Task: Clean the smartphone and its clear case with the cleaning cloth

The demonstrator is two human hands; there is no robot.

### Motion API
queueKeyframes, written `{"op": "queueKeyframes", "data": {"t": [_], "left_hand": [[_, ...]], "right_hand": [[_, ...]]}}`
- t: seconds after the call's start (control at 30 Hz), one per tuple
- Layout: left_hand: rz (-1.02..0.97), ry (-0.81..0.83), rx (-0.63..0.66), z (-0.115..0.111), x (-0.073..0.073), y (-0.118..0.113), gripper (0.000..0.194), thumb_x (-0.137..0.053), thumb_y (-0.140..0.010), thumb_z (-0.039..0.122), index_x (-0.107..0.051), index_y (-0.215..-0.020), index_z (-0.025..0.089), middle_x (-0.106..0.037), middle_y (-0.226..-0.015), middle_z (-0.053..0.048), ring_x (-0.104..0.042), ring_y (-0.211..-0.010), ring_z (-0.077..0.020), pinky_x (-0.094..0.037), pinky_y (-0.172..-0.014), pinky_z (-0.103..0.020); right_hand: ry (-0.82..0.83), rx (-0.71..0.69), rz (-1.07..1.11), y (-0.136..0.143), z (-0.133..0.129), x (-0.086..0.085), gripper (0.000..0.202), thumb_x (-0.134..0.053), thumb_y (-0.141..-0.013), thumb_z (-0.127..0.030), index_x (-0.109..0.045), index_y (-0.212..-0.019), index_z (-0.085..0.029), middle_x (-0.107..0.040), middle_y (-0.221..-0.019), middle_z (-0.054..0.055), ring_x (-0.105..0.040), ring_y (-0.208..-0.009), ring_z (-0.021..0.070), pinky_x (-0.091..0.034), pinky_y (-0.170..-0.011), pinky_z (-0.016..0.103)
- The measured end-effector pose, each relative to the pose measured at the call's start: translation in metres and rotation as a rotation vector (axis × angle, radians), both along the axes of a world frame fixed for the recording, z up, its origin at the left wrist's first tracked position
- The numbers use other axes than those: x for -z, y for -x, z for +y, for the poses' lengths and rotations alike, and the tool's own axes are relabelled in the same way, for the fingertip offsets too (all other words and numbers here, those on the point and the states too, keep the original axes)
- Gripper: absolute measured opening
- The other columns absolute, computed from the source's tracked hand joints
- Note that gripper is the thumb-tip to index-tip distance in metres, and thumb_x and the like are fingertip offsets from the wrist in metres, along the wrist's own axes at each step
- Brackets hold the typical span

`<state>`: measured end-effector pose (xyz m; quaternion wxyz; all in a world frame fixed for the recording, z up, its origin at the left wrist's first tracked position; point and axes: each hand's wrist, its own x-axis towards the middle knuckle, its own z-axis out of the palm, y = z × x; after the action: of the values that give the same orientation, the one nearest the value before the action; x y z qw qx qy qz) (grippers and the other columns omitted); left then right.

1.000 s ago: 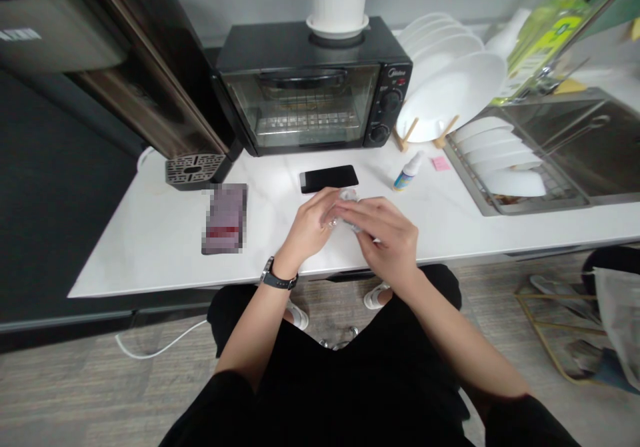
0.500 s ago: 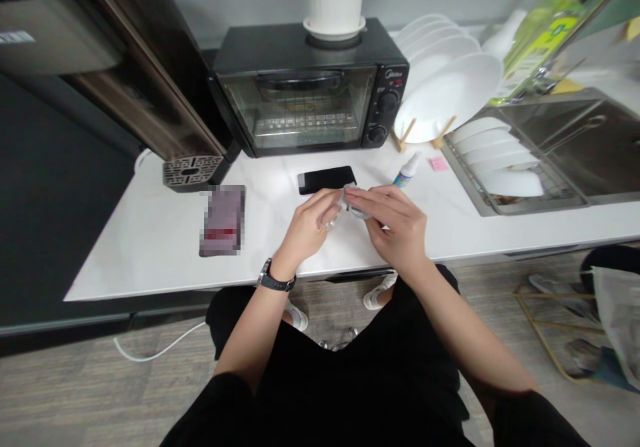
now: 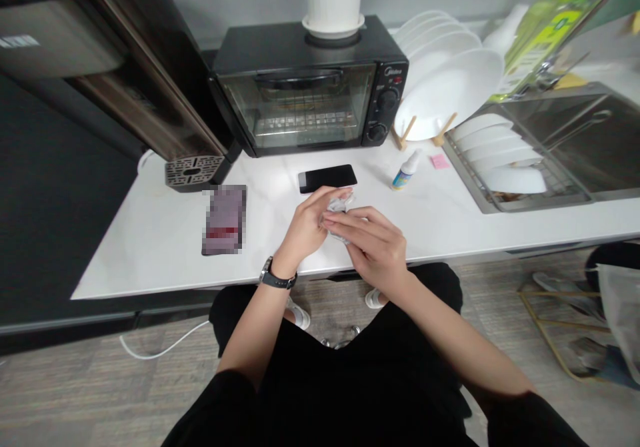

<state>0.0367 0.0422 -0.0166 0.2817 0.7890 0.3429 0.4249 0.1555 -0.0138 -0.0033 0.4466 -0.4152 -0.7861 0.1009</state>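
- Over the near half of the white counter point(image 3: 165, 250), between your two hands, you hold a crumpled wad point(image 3: 341, 202), pale and translucent, too small to identify.
- Your left hand point(image 3: 306, 227) has its fingers partly curled about the wad's left side.
- Your right hand point(image 3: 381, 247) grips the wad from the right, fingers nearly straight and together, scarcely parted from the thumb.
- Just far of your left fingertips lies a dark-screened phone point(image 3: 327, 178).
- Farther right, a small spray bottle point(image 3: 405, 171) stands near a pink note point(image 3: 440, 161).
- At the far side sits a black toaster oven point(image 3: 310, 100).
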Motion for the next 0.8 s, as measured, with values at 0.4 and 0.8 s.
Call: {"op": "queueKeyframes", "data": {"t": [0.4, 0.8], "left_hand": [[0.067, 0.009, -0.021, -0.001, 0.000, 0.000, 0.033, -0.042, -0.069, 0.012, -0.041, -0.100, 0.024, -0.049, -0.098, -0.001, -0.045, -0.091, -0.0134, -0.039, -0.078, -0.028], [0.012, -0.047, -0.043, 0.004, 0.001, -0.005, 0.024, -0.037, -0.073, 0.018, -0.047, -0.093, 0.027, -0.050, -0.094, -0.001, -0.047, -0.087, -0.0134, -0.039, -0.077, -0.028]], "right_hand": [[0.006, -0.050, -0.060, -0.006, 0.003, 0.004, 0.041, -0.040, -0.070, -0.008, -0.041, -0.104, -0.030, -0.043, -0.107, -0.009, -0.042, -0.094, 0.0132, -0.041, -0.083, 0.025], [-0.072, 0.099, -0.006, -0.026, 0.028, 0.009, 0.037, -0.035, -0.070, -0.003, -0.047, -0.099, -0.023, -0.047, -0.105, -0.001, -0.040, -0.091, 0.0139, -0.038, -0.079, 0.033]]}}
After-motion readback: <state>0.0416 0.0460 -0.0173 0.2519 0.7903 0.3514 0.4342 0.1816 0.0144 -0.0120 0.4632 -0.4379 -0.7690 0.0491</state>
